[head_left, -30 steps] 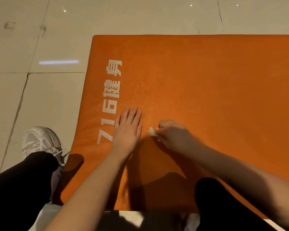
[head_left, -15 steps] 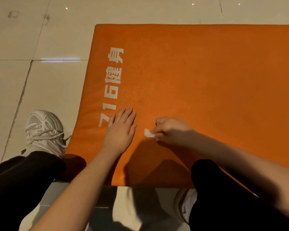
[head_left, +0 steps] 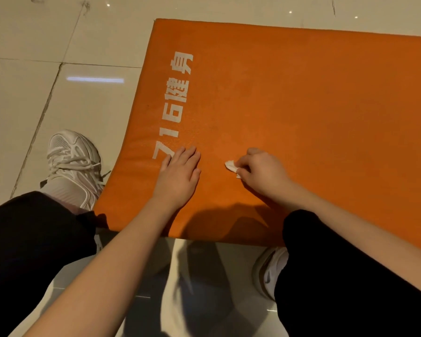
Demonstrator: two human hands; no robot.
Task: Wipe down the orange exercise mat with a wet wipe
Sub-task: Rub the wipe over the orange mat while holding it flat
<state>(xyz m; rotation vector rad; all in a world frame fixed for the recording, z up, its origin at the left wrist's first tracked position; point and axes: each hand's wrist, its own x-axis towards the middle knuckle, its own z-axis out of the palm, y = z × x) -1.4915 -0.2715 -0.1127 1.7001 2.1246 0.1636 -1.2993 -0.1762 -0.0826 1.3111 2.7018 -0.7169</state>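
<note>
My right hand (head_left: 263,173) is curled down on the mat, fingers and thumb pinching a small crumpled wet wipe (head_left: 231,165). Its white edge pokes out on the left of my knuckles and touches the orange. My left hand (head_left: 180,173) lies flat just beside it, fingers straight and together, palm pressing the orange exercise mat (head_left: 301,105), fingertips at the bottom of the white lettering (head_left: 178,100) (it holds nothing; I judge it is there to pin the mat).

Both hands sit close to the mat's near edge, toward its near-left corner. From the wipe, the short left edge is close by, just past my left hand. The long axis runs off to my right and out of view, so most of the orange lies rightward and toward the far edge. I judge the coming stroke belongs to the right hand, the nearer one to that stretch, sweeping along the length away from the left hand.

The mat lies on the tiled floor (head_left: 58,93), with my white shoe (head_left: 73,161) just beside its left edge.
</note>
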